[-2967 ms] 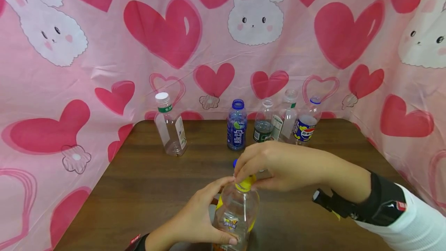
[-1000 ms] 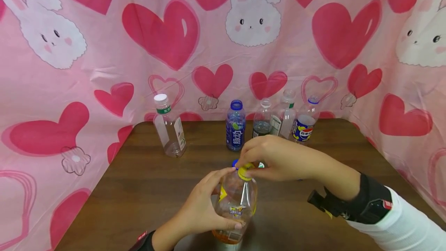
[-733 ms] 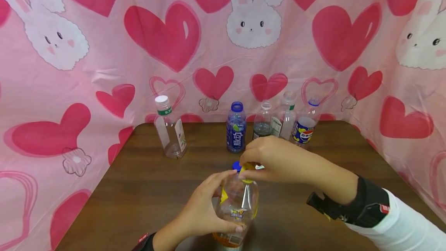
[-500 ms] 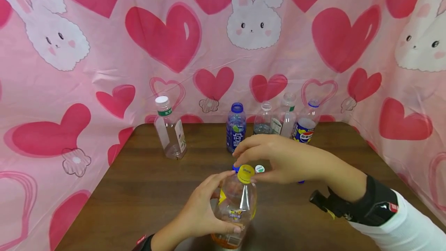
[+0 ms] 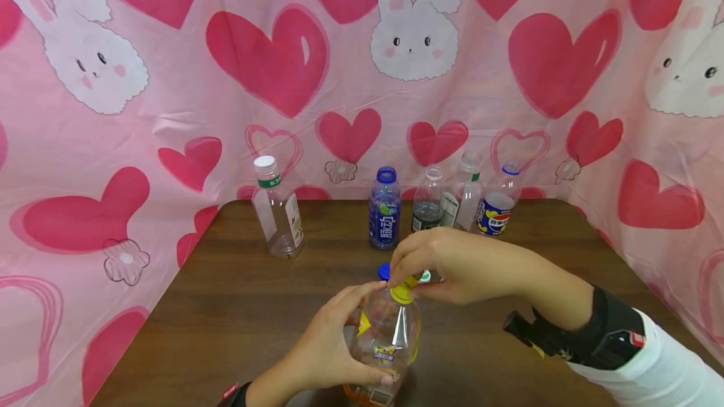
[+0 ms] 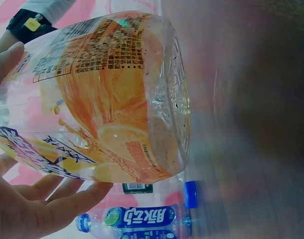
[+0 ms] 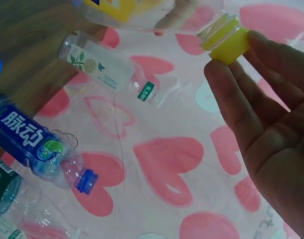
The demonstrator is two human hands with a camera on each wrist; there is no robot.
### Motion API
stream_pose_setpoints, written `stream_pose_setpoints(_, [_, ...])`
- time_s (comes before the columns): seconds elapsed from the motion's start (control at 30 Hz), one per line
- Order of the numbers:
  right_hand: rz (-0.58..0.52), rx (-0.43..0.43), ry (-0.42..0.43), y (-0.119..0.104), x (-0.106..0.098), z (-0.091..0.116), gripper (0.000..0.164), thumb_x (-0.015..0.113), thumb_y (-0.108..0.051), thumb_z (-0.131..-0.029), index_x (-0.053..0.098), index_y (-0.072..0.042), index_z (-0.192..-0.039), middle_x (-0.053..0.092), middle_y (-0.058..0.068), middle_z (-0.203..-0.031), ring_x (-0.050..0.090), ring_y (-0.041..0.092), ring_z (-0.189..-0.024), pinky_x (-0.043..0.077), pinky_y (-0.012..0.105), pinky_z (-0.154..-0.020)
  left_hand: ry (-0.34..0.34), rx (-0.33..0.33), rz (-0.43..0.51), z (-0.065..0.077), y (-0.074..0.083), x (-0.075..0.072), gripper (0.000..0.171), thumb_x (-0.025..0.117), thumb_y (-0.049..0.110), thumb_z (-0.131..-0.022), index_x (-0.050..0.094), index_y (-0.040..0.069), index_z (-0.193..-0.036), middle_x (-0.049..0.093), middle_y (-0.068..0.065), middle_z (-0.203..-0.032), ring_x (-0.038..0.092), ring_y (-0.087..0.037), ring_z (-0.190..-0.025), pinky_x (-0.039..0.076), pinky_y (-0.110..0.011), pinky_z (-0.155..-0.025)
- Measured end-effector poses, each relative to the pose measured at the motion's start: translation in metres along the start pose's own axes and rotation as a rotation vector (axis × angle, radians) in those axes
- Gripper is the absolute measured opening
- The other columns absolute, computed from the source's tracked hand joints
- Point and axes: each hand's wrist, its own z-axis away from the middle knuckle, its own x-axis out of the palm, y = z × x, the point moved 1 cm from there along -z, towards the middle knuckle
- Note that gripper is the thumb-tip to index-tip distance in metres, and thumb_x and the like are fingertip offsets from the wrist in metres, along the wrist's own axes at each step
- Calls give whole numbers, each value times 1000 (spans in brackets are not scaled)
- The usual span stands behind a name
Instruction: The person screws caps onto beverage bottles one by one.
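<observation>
A big clear plastic drink bottle (image 5: 390, 338) with an orange-fruit label stands nearly upright in front of me, close to the body. My left hand (image 5: 334, 347) grips its side, thumb across the front and fingers spread round the far side. Seen from the left wrist, the bottle (image 6: 102, 99) shows its ridged base clear of the table. On the neck sits a yellow cap (image 5: 401, 294), which my right hand (image 5: 447, 265) pinches between thumb and fingertips. The right wrist view shows the fingers on either side of that cap (image 7: 230, 46).
At the back stand a white-capped clear bottle (image 5: 278, 218), a blue bottle (image 5: 384, 215) and several more, including a Pepsi bottle (image 5: 498, 206). Behind the held bottle lie a blue cap (image 5: 384, 271) and a white-green cap (image 5: 425, 276). A pink heart curtain (image 5: 362, 93) encloses the table (image 5: 237, 313).
Half a second ago the right fingers were spread loosely about the yellow cap; now they pinch it again. Compared with three seconds ago, the bottle is a little higher. The left hand keeps its grip.
</observation>
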Motion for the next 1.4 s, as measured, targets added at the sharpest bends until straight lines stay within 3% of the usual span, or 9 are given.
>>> stream_pose_setpoints(0.27, [58,60,42,2,12,-1,19,74,0,-83,73,-6,-101,66,-2,-93,58,6,-83,52,17,-74,40,-32,-13,0,1,2,100,93,48,-57,42,38,-142,52,9,-130,54,-15,-107,54,-28,-81])
stream_pose_setpoints(0.43, [110,135,63,2,19,-2,17,75,-3,-84,72,-5,-100,65,-2,-92,61,7,-84,53,19,-77,87,-64,-57,0,1,2,102,94,50,-53,45,33,-141,53,9,-129,55,-15,-103,54,-27,-77])
stream_pose_setpoints(0.57, [127,156,61,1,18,-3,17,75,-7,-85,72,-7,-102,65,-2,-96,61,8,-88,53,21,-79,94,-70,-79,-1,1,2,102,92,54,-53,43,38,-141,53,9,-129,55,-14,-103,54,-27,-77])
stream_pose_setpoints(0.73, [46,93,34,1,5,0,23,73,-11,-88,71,-11,-111,64,-2,-112,59,11,-102,53,27,-87,-4,-29,33,-1,-2,-2,100,93,43,-59,39,40,-143,52,9,-133,55,-17,-110,54,-30,-83])
stream_pose_setpoints(0.87, [-87,15,-4,-1,-4,3,28,73,-3,-86,71,-12,-112,62,-2,-118,59,12,-107,53,26,-88,-129,12,167,-1,-6,-8,100,93,26,-63,38,37,-145,52,8,-134,52,-20,-115,52,-33,-88])
stream_pose_setpoints(0.97, [-112,-28,-19,-3,-6,3,33,71,5,-84,71,-12,-113,64,-1,-117,61,12,-106,53,23,-86,-186,38,206,0,-7,-12,99,93,21,-65,37,35,-146,54,7,-133,52,-19,-115,51,-33,-89])
stream_pose_setpoints(1.23, [-72,-92,-16,-4,-6,1,39,71,9,-81,72,-12,-113,66,0,-116,62,13,-106,52,21,-86,-251,110,293,-2,-4,-16,99,91,14,-65,36,26,-147,57,2,-131,55,-20,-117,49,-37,-95])
stream_pose_setpoints(1.4, [-36,-120,14,-5,-6,0,39,72,10,-80,72,-11,-113,66,0,-112,61,12,-102,51,21,-86,-225,96,311,-2,-1,-15,99,91,13,-64,37,26,-146,57,1,-129,57,-20,-115,50,-36,-94])
